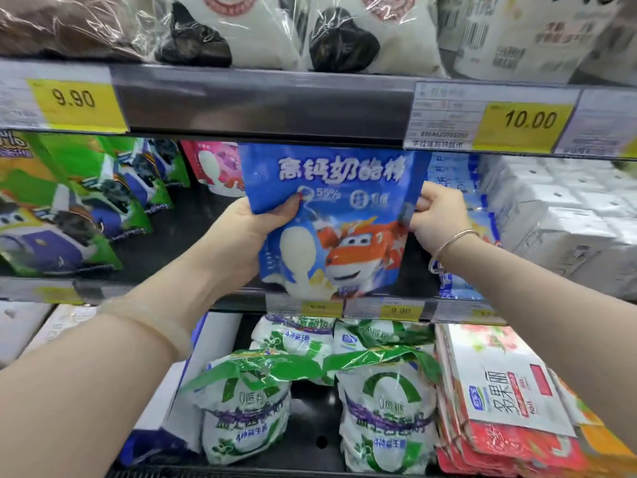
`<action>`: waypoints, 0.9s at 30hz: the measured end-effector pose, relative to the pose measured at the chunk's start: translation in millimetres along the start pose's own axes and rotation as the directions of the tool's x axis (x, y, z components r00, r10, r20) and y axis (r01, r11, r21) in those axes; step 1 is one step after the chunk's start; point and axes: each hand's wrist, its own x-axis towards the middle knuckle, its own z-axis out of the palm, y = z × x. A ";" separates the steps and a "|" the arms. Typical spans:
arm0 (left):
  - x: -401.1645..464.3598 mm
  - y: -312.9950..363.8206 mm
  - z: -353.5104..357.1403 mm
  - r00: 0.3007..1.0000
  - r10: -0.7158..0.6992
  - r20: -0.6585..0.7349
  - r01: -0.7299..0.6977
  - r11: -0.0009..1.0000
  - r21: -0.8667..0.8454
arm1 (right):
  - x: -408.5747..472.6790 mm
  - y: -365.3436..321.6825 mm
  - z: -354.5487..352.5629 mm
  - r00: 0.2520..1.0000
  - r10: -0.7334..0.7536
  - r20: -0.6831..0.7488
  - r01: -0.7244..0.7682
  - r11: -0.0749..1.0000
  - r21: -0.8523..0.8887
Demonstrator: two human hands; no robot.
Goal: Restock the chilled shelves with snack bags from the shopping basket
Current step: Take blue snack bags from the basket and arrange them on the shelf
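Blue snack bag (336, 215) upright at frame centre, before the middle shelf (165, 236); left hand (253, 224) gripping its left edge, right hand (439, 215) pinching its right edge.

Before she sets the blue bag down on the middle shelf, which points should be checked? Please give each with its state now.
1. Both hands grip the blue bag: ok, left hand and right hand pinch its sides.
2. Bag upright, front facing out: ok.
3. Free spot on the middle shelf behind the bag: cannot tell, the bag hides it.
4. Matching blue bags alongside: ok, at the right.
5. Price tag matches the bag: cannot tell.
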 end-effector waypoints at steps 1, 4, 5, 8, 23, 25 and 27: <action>6.5 0.6 4.9 1.000 0.025 0.004 -0.025 1.000 -0.012 | -1.6 -1.8 -1.9 0.999 0.016 -0.043 -0.015 1.000 0.021; 17.7 -2.4 9.8 1.000 0.029 0.013 -0.029 0.999 0.020 | -18.6 -3.6 -7.8 0.975 0.070 -0.210 -0.049 0.994 0.100; 19.3 -6.4 9.3 1.000 0.020 -0.005 -0.019 0.998 0.054 | -27.4 -3.3 -9.1 0.978 0.084 -0.190 -0.058 0.989 0.136; 19.7 -19.1 7.3 0.990 0.038 -0.135 -0.022 0.993 0.117 | -50.8 -1.2 -13.7 0.995 0.080 0.055 -0.088 0.984 0.156; 8.8 -36.8 -2.7 0.992 0.073 -0.106 0.023 0.711 0.703 | -55.7 4.3 -5.9 0.988 -0.150 0.040 0.152 0.882 -0.446; 10.1 -38.9 -2.8 0.991 0.054 -0.119 0.048 0.697 0.716 | -54.0 4.8 -4.2 0.987 -0.159 0.006 0.146 0.887 -0.438; 8.7 -40.9 -2.7 0.990 0.027 -0.135 0.083 0.666 0.741 | -51.1 6.8 -4.1 0.990 -0.137 -0.014 0.116 0.886 -0.449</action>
